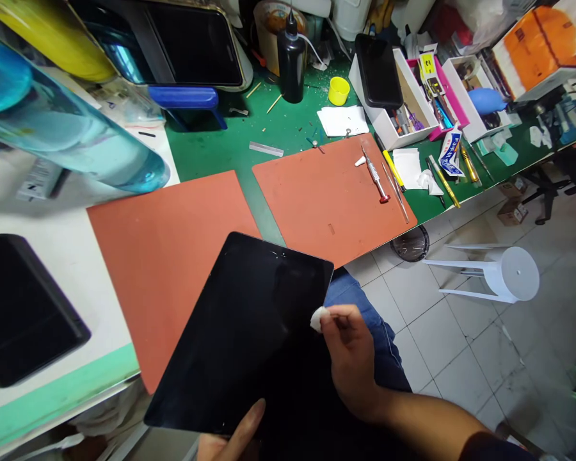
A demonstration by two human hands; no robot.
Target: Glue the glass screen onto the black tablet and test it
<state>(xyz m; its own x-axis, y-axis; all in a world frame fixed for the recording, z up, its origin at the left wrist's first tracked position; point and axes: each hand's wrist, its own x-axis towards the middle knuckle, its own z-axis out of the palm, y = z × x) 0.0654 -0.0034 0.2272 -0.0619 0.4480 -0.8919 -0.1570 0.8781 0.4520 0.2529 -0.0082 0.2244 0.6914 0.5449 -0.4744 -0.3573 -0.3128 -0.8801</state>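
Observation:
A large black tablet is held tilted over the front edge of the bench, its dark glossy screen facing me. My left hand grips its lower edge, the thumb lying on the screen and the other fingers mostly hidden beneath. At the tablet's right edge, my right hand pinches a small white wad, which looks like tissue or cotton, against or very near the glass. Under the tablet's far part lie two reddish-brown mats.
A screwdriver and tweezers rest on the right mat. Behind stand a black dropper bottle, a yellow cap and white tool boxes. Left are a blue-tinted bottle and a black device. A white stool stands on the floor.

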